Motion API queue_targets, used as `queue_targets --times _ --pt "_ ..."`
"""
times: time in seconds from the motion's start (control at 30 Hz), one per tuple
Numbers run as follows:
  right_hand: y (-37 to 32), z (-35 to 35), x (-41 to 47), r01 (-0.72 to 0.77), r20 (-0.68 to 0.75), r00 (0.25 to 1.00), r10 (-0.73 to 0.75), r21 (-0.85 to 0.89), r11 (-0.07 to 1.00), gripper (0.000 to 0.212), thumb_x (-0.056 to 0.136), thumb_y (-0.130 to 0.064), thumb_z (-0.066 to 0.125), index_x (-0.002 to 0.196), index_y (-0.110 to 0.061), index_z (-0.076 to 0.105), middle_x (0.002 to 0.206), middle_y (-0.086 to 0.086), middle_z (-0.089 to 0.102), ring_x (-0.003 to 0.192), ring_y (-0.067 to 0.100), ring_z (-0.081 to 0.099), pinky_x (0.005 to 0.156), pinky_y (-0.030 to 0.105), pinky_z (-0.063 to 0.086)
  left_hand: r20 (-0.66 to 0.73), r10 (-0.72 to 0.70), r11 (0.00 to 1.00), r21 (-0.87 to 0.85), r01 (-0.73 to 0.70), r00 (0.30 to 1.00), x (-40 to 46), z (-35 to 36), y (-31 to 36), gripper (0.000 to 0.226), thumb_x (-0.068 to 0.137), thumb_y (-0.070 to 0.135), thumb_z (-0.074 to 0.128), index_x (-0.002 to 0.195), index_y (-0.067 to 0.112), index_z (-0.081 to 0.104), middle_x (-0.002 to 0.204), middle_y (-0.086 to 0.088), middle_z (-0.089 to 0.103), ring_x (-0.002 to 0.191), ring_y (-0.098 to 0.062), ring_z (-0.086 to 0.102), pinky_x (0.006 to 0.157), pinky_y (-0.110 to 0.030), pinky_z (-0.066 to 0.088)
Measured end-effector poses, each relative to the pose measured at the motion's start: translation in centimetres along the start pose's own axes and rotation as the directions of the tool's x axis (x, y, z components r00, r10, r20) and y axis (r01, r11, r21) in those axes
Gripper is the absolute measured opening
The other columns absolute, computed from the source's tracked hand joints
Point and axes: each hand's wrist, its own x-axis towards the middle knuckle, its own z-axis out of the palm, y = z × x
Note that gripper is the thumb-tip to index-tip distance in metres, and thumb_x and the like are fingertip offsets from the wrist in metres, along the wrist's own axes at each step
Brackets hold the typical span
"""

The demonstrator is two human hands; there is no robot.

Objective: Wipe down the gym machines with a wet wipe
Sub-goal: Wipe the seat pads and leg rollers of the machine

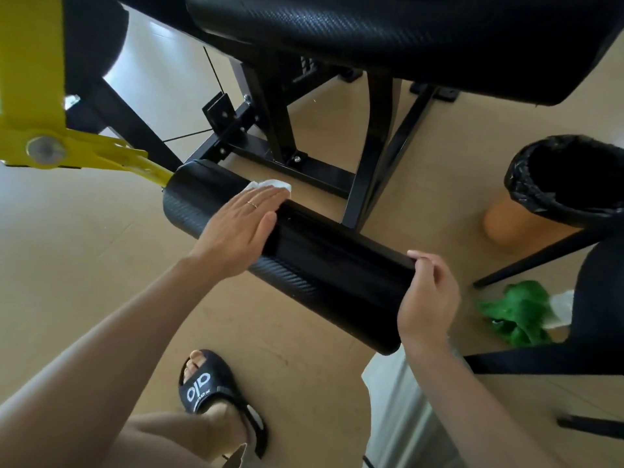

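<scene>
1. While my left hand (241, 228) lies flat, fingers (266, 197) straight, it presses the wet wipe (270, 184) onto the black roller pad (287, 261); only a white corner shows past the fingertips.
2. My right hand (427, 295) has its fingers curled round the pad's near end, steadying it.
3. Risk: wipe is pinned, not gripped. A fast stroke along the textured cover could bunch it or let it slide off the far side to the floor.
4. Risk: if the right hand loosens, I judge the pad may spin under the push, so the wipe skips patches.
5. Risk: yellow bracket (101, 146) sits at the pad's far end; a long stroke could snag the wipe there.
6. Lined bin (570, 184) and green packet (516, 312) are on the floor to the right, well apart.
</scene>
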Motion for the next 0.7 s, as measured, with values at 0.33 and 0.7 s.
queue_targets --times 0.33,0.7 --pt "-0.2 0.1 -0.1 0.009 0.014 1.0 -0.009 -0.001 1.0 0.028 0.097 -0.022 0.044 0.101 -0.026 0.072 0.101 -0.012 0.069 0.1 0.004 0.062 0.098 0.037 0.052 -0.188 -0.479 0.876 -0.169 0.452 0.858 2.0 -0.5 -8.6 0.061 0.103 0.03 0.016 0.147 0.004 0.048 0.156 -0.014 0.043 0.148 -0.026 0.031 0.125 -0.037 0.013" --pt "-0.5 0.2 0.2 -0.1 0.007 0.995 0.099 0.049 0.994 0.03 0.096 -0.033 0.041 0.091 -0.026 0.07 0.099 -0.008 0.069 0.095 0.013 0.063 0.094 0.048 0.052 0.128 0.251 0.959 -0.17 -0.228 0.959 -4.5 3.3 16.3 0.059 0.106 0.034 0.024 0.161 0.012 0.022 0.169 0.0 0.015 0.155 -0.005 0.0 0.128 -0.034 0.004"
